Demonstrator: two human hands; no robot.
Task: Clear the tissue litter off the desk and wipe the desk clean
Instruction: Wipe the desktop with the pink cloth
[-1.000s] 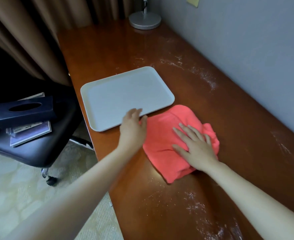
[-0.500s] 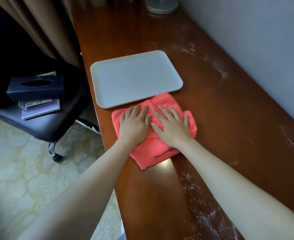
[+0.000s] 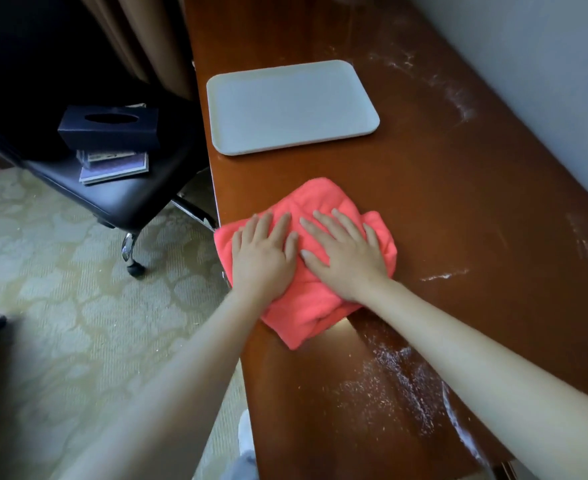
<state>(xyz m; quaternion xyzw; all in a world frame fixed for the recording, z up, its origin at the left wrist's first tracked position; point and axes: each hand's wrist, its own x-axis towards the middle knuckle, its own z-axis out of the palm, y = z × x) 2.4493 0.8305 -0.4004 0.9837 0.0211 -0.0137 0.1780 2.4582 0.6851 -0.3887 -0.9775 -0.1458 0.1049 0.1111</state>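
Press both flat, spread hands, left hand (image 3: 263,258) and right hand (image 3: 346,258), down on the pink cloth (image 3: 315,303) in the middle, then push toward the white dust (image 3: 399,382) at lower right of the surface (image 3: 458,202).

A coral-pink terry cloth (image 3: 315,306), folded into a thick rumpled pad, lies flat on the glossy reddish-brown wooden surface (image 3: 458,209) at its left edge (one corner juts just past the edge). White powdery streaks (image 3: 399,382) smear the surface just nearer than the cloth and along the far right edge.
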